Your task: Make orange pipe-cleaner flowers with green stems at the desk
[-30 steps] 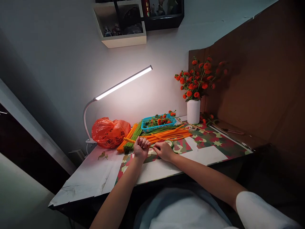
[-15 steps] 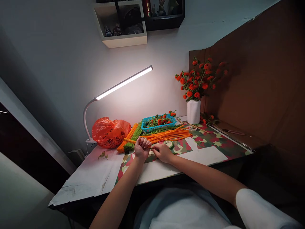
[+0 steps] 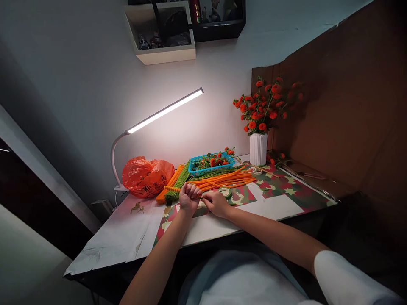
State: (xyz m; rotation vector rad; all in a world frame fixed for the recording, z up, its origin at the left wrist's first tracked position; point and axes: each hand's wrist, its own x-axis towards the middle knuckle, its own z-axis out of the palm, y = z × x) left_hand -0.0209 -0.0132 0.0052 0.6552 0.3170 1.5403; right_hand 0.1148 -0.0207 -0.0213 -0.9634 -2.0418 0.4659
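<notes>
My left hand (image 3: pixel 189 197) is closed around an orange coiled pipe cleaner (image 3: pixel 172 189), whose ribbed end sticks out to the left. Close beside it, my right hand (image 3: pixel 217 204) is closed in a pinch at a thin dark green strand (image 3: pixel 200 198) running between the two hands. Most of what the fingers grip is hidden. Beyond the hands lie orange pipe cleaners (image 3: pixel 222 181) and a bundle of green pipe cleaners (image 3: pixel 180 180). A roll of green tape (image 3: pixel 225 192) lies just behind my right hand.
A blue basket (image 3: pixel 199 171) holds orange flowers. A white vase (image 3: pixel 258 149) with more orange flowers stands at the back right. An orange plastic bag (image 3: pixel 146 176) sits left, by a lit desk lamp (image 3: pixel 165 111). Pliers (image 3: pixel 310 174) lie right, near a cardboard panel (image 3: pixel 343 110).
Almost nothing differs. The orange coil's end has shifted very slightly; both hands keep their place and grip.
</notes>
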